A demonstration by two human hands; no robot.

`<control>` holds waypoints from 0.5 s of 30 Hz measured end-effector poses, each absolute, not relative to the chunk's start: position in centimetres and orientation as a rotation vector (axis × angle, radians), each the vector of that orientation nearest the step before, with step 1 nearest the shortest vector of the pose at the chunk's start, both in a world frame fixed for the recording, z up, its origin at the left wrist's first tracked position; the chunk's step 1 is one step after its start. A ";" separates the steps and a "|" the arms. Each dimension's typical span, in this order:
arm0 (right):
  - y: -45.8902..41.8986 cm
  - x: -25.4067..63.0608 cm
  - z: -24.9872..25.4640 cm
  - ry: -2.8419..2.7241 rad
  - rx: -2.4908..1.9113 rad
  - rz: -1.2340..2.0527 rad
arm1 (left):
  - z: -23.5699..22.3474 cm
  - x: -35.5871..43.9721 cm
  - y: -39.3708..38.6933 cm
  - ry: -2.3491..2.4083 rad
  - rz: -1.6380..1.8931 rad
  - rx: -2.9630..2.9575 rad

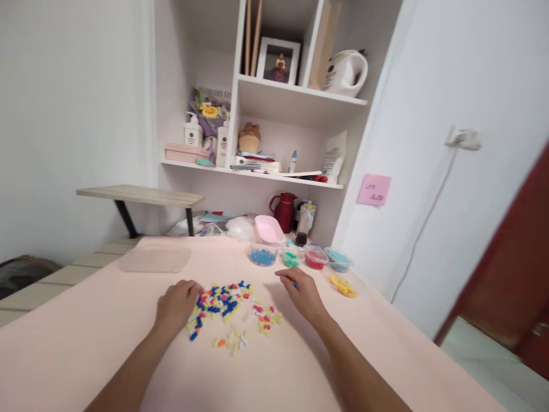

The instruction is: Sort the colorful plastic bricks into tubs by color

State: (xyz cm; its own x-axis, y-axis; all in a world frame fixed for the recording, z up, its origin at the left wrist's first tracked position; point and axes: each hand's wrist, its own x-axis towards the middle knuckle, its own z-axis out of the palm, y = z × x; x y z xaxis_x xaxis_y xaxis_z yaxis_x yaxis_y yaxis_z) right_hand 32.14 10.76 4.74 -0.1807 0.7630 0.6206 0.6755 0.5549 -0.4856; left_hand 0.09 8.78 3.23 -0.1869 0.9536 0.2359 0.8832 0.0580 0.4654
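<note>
A loose pile of small capsule-shaped pieces (223,300) in blue, yellow, pink, white and orange lies on the pink-covered table (240,383). My left hand (176,302) rests with curled fingers against the pile's left edge; whatever is in them is hidden. To the right of the pile, my right hand (302,289) hovers with its fingers closed, and a small blue piece (295,285) shows between them. Between my forearms are two smaller clusters: a mostly pink and yellow cluster (266,319) and a mostly yellow and white cluster (234,342).
Beyond my hands stand clear tubs of blue pieces (263,257), green pieces (291,258), red pieces (316,260) and light blue pieces (338,260). Yellow pieces (343,286) lie at right. A clear tray (154,259) sits at left, a pink container (269,229) behind.
</note>
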 end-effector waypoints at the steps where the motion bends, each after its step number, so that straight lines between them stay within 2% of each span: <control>1: 10.1 31.0 4.8 -2.003 -1.085 0.156 | 3.3 0.2 8.6 2.191 0.793 1.903; 5: 7.6 26.5 4.3 -2.248 -0.855 0.234 | 3.4 0.3 8.2 2.206 0.796 1.875; 11: 7.2 24.3 2.9 -2.488 -0.879 0.102 | 3.3 0.3 8.2 2.196 0.803 1.883; 15: 7.5 24.8 3.1 -2.528 -0.911 0.129 | 3.3 0.3 8.2 2.195 0.801 1.887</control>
State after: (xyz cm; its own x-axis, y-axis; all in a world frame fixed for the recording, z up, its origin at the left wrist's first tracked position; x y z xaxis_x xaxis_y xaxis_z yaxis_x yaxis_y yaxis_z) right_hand 24.77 7.50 3.09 -0.6818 0.6257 0.3791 0.5838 0.7776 -0.2335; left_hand 0.27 8.20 3.25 -0.2048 0.9507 0.2328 0.8773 0.0728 0.4745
